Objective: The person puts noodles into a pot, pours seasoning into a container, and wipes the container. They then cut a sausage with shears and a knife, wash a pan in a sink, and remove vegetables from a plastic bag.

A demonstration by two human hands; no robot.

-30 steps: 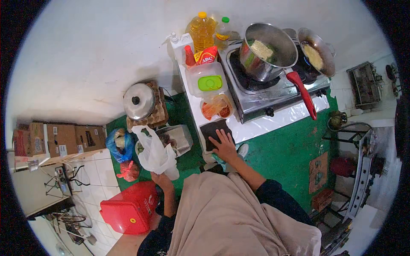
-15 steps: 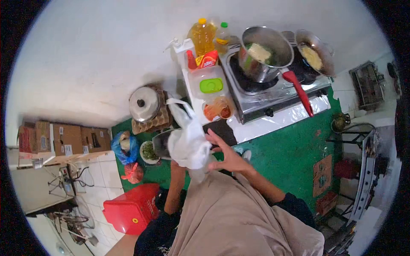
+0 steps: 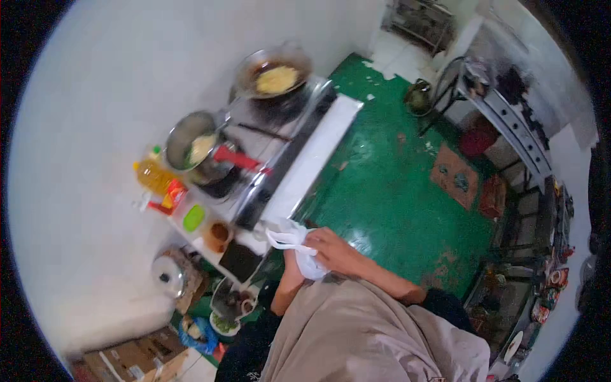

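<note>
A crumpled white plastic bag point(image 3: 309, 265) is bunched up in front of my body, its loop handles sticking out to the left. My right hand point(image 3: 332, 251) is closed on its right side, fingers curled round the plastic. On the other side my left hand point(image 3: 291, 275) grips the bag, with its fingers mostly hidden behind it. Just beyond the bag is the white counter point(image 3: 280, 207) beside the stove. A dark flat board point(image 3: 240, 261) lies on the counter's near end, left of my hands.
On the stove stand a steel pot point(image 3: 181, 148) with a red handle point(image 3: 238, 158) and a wok point(image 3: 273, 60) with yellow food. Oil bottles point(image 3: 154, 176), a green-lidded container point(image 3: 193, 218) and a tub of reddish-brown contents point(image 3: 217, 235) line the left. A lidded pot point(image 3: 170, 275) stands lower left.
My view has swung to the right, so the stove now sits further left. My right hand, spread beside the bag before, has closed on it, and the bag is bunched smaller.
</note>
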